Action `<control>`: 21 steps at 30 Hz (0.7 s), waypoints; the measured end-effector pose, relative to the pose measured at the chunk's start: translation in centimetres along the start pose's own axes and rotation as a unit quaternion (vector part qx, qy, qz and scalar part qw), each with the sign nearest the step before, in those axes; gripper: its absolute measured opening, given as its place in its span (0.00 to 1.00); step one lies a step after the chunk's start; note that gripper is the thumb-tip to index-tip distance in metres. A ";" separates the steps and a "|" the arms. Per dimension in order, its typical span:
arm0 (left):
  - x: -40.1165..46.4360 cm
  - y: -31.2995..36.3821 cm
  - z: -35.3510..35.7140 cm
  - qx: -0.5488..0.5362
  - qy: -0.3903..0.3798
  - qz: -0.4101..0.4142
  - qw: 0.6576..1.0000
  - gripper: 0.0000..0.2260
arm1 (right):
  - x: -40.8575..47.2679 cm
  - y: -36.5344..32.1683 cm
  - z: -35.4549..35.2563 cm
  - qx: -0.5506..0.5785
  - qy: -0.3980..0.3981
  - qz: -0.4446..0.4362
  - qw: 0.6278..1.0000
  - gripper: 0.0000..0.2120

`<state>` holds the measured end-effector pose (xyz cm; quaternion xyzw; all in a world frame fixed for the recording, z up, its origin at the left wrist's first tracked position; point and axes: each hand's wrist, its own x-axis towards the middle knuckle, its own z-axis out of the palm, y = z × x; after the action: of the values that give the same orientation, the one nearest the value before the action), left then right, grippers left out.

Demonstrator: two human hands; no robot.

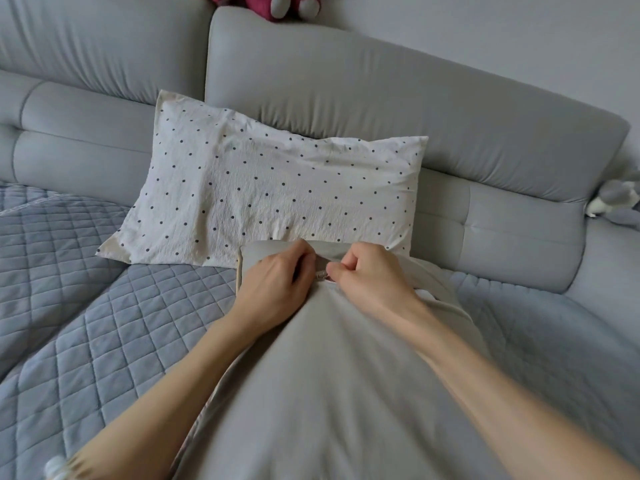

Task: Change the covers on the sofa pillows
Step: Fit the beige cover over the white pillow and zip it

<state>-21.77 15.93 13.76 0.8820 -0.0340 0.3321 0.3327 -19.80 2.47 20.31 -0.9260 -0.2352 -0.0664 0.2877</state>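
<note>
A grey-covered pillow lies lengthwise away from the person, its near end towards the body and its far end meeting the dotted pillow that leans on the sofa back. Both hands work at that far end. The left hand curls its fingers over the cover's edge and holds the fabric down; the right hand has thumb and forefinger pinched together on something small at the seam — most likely the zipper pull, though it is too small to be sure. So each grip is closed on the cover, neither one idle.

The zipper line seems to run across the pillow's far end, left to right, at right angles to the pillow's long axis. The pull sits between the two hands, touching the right fingertips, so the right hand is the one placed to draw it sideways while the left braces the cloth. The quilted seat cover lies under everything.
</note>
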 end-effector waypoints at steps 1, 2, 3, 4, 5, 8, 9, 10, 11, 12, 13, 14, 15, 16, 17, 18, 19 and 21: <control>0.2 0.2 0.1 0.013 -0.003 0.007 1.000 0.14 | 0.1 0.3 -0.3 0.010 -0.002 0.003 1.000 0.10; 0.2 0.4 0.1 0.025 -0.008 0.012 1.000 0.15 | 0.0 0.7 -0.7 0.013 -0.007 0.011 1.000 0.10; 0.2 0.4 0.1 0.033 -0.014 0.017 0.999 0.15 | 0.0 1.5 -1.0 0.011 -0.009 0.023 1.000 0.11; 0.1 0.3 0.0 0.036 -0.017 0.021 0.999 0.15 | 0.0 2.3 -1.5 0.009 -0.007 0.041 0.999 0.11; -0.1 -0.1 0.0 0.037 -0.017 0.024 0.999 0.15 | 0.0 3.5 -2.2 0.007 0.002 0.061 0.998 0.11; -1.0 -1.5 -0.6 0.035 -0.014 -0.003 0.999 0.10 | -0.3 8.0 -4.8 0.012 0.035 0.126 0.991 0.12; -1.2 -1.9 -0.7 0.034 -0.014 -0.023 0.999 0.08 | -0.4 9.9 -5.7 0.033 0.046 0.150 0.987 0.12; -1.4 -2.0 -0.7 0.036 -0.016 -0.043 0.998 0.07 | -0.7 11.4 -6.4 0.064 0.053 0.174 0.981 0.11; -1.3 -1.9 -0.6 0.042 -0.019 -0.059 0.997 0.06 | -0.9 12.8 -6.9 0.095 0.061 0.187 0.976 0.11; -1.1 -1.7 -0.5 0.052 -0.026 -0.069 0.996 0.06 | -1.1 13.8 -7.1 0.112 0.062 0.194 0.973 0.10; -0.8 -1.3 -0.4 0.065 -0.035 -0.076 0.994 0.06 | -1.4 14.5 -7.0 0.110 0.059 0.192 0.973 0.10; -0.3 -0.8 -0.3 0.075 -0.042 -0.083 0.993 0.07 | -1.7 15.0 -6.8 0.102 0.057 0.190 0.975 0.10; 0.2 -0.1 -0.3 0.078 -0.047 -0.088 0.992 0.08 | -1.9 15.5 -6.6 0.102 0.063 0.184 0.976 0.10; 0.8 0.8 -0.2 0.075 -0.055 -0.084 0.992 0.10 | -2.0 15.7 -6.4 0.110 0.068 0.175 0.976 0.10; 1.4 1.8 0.2 0.076 -0.068 -0.065 0.993 0.13 | -2.1 16.0 -6.2 0.120 0.071 0.165 0.976 0.10; 1.9 3.1 0.7 0.085 -0.090 -0.034 0.992 0.16 | -2.2 16.0 -6.2 0.127 0.074 0.151 0.978 0.10; 2.4 4.5 1.7 0.105 -0.117 -0.001 0.987 0.18 | -2.3 16.1 -6.2 0.125 0.079 0.135 0.980 0.10; 3.5 7.2 4.4 0.152 -0.168 0.059 0.972 0.14 | -2.4 16.2 -6.2 0.104 0.098 0.100 0.985 0.10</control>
<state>-18.58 8.28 17.51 0.9619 -0.0902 0.1994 0.1638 -14.15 -13.73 16.70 -0.8987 -0.1183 -0.1026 0.4096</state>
